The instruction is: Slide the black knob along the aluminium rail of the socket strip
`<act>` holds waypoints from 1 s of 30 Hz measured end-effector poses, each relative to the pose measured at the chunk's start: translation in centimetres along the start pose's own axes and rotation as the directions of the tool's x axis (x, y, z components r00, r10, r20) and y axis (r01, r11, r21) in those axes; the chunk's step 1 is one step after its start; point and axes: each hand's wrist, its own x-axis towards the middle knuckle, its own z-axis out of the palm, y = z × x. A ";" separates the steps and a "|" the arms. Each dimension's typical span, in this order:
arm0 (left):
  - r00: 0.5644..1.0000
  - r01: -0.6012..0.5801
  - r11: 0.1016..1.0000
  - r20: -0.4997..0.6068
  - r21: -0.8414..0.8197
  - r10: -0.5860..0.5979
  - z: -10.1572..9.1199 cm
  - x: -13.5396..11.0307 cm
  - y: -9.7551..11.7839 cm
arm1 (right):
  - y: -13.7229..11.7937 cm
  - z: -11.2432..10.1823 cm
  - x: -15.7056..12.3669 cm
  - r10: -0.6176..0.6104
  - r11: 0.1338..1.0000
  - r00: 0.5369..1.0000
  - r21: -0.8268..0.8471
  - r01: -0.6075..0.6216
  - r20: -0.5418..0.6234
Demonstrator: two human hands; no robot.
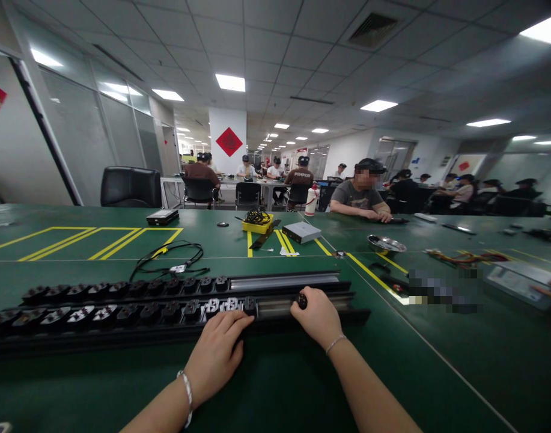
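Two long black power strip rails lie side by side on the green table, the near rail (122, 334) in front of the far rail (275, 281). Both carry rows of black socket modules (135, 313) along their left halves. My left hand (216, 355) rests on the near rail, fingers bent over its edge beside the last sockets. Further right, my right hand (318, 316) is closed, pinching a small black socket module (303, 300) against the near rail's bare metal channel.
A loose black cable (171, 258), a yellow tray of cables (257, 222), a grey box (301, 231) and a metal bowl (386, 244) lie beyond the rails. A person (363, 198) sits across the table; another person's hand (550, 291) shows at right. Yellow tape lines mark the surface.
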 end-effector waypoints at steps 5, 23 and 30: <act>1.000 0.000 1.000 0.000 0.007 0.000 0.0 0.0 0.0 | 0.2 0.1 0.0 -0.002 1.000 1.000 0.021 0.003 -0.011; 1.000 -0.009 1.000 -0.017 0.022 0.010 -0.1 0.0 -0.1 | 0.5 0.3 0.2 -0.014 1.000 1.000 0.026 0.014 -0.010; 1.000 -0.013 1.000 -0.017 0.028 0.013 -0.1 0.0 -0.2 | 0.8 -0.2 0.0 -0.058 0.997 0.998 -0.062 0.056 -0.020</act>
